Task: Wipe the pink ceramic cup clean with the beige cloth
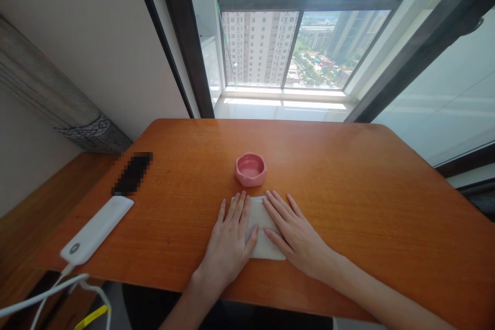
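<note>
A white, flat, square sheet (266, 245), which looks like a folded cloth or tissue, lies on the wooden table near its front edge. My left hand (232, 240) rests flat over its left side, fingers stretched out and pointing away from me. Over the right side lies my right hand (294, 232), also flat with fingers spread. Both palms face down, and each hand hides part of the sheet. Just beyond the fingertips stands a small pink bowl (250, 170) with a faceted rim; no hand touches it.
At the left of the table (348, 180) lies a white power bank (96, 229) with a white cable (42, 296) running off the front edge. Behind it is a dark, pixelated object (133, 172). A window (286, 46) stands past the far edge, and a tied curtain (83, 124) hangs at left.
</note>
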Motion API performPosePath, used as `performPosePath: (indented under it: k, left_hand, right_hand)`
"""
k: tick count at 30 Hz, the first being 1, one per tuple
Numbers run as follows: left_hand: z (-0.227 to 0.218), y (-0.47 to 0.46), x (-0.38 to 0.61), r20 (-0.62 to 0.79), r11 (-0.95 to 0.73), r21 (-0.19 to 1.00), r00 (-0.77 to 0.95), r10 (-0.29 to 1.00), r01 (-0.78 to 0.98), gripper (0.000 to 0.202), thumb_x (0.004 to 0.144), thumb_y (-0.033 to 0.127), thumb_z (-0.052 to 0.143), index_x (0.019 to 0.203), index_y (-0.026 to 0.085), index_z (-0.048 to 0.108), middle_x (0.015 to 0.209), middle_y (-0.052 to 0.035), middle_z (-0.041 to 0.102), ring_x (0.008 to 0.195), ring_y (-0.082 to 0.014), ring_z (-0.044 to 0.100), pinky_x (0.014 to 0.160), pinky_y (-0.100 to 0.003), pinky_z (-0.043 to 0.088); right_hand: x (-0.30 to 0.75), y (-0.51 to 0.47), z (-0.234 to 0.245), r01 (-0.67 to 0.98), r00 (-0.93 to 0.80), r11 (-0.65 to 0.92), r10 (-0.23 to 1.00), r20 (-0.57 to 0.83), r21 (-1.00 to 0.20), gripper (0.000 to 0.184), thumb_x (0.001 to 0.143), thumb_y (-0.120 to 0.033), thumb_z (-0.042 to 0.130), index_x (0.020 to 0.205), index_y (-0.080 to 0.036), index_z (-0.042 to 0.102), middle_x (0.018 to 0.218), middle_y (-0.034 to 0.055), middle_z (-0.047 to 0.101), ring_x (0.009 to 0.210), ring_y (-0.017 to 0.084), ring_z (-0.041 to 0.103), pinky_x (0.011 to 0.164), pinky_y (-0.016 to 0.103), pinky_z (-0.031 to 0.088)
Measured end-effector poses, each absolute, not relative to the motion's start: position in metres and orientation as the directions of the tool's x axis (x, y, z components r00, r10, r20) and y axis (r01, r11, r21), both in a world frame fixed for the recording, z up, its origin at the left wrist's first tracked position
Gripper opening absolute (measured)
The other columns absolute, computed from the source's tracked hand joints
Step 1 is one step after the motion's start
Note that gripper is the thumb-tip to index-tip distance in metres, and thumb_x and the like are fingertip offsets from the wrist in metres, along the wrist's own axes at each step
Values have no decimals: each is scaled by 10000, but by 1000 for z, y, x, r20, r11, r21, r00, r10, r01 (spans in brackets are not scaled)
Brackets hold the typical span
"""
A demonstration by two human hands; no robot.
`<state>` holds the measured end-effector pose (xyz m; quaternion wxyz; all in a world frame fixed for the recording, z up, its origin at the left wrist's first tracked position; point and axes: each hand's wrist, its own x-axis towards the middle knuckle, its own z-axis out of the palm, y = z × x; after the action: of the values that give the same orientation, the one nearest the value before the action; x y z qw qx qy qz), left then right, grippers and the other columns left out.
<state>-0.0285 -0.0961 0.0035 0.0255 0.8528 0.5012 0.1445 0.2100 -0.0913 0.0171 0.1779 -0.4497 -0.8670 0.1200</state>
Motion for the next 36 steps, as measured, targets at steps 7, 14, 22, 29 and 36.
performPosePath:
  k: [7, 14, 22, 29, 36]
  left_hand:
    - [31, -63, -65, 164, -469, 509, 453, 876, 722, 652, 1123, 487, 476, 1707, 224, 348, 1795, -140, 360, 1683, -299, 335, 1362, -577, 344]
    - [34, 60, -83, 356, -360, 655, 149, 923, 665, 436, 1125, 316, 353, 1389, 148, 656, 1467, -151, 696, 1412, -244, 644, 1274, -463, 478]
    - [-10, 93, -87, 221, -402, 401, 339, 915, 823, 519, 1116, 373, 395, 1553, 143, 555, 1724, -176, 477, 1654, -326, 380, 1381, -608, 241]
    - [-5, 88, -89, 220, -418, 354, 360, 907, 837, 492, 1106, 339, 419, 1536, 159, 575, 1706, -162, 505, 1636, -336, 413, 1369, -616, 286]
    - [19, 63, -86, 492, -609, 466, 384, 781, 641, 427, 1108, 253, 404, 1492, 218, 586, 1522, -129, 662, 1456, -236, 620, 1255, -453, 512]
  right_hand:
    - [231, -60, 30, 659, -262, 411, 911, 319, -630, 220, 1088, -338, 541, 922, -236, 643, 1481, 141, 666, 1363, 284, 654, 1131, 486, 566]
    - [253, 24, 14, 857, -222, 336, 925, 308, -391, 490, 1095, -300, 381, 1483, -166, 648, 1714, 216, 455, 1566, 361, 467, 1271, 607, 407]
    - [248, 40, -10, 962, -222, 245, 958, 181, -120, 589, 1139, -397, 277, 1662, -202, 465, 1759, 156, 422, 1630, 413, 359, 1288, 757, 242]
    - [252, 38, -9, 965, -219, 242, 956, 194, -105, 579, 1143, -405, 280, 1652, -214, 481, 1752, 146, 437, 1626, 395, 369, 1297, 716, 242]
    - [251, 37, -8, 963, -219, 244, 956, 196, -114, 578, 1143, -409, 287, 1648, -212, 488, 1744, 146, 450, 1626, 393, 370, 1299, 711, 238]
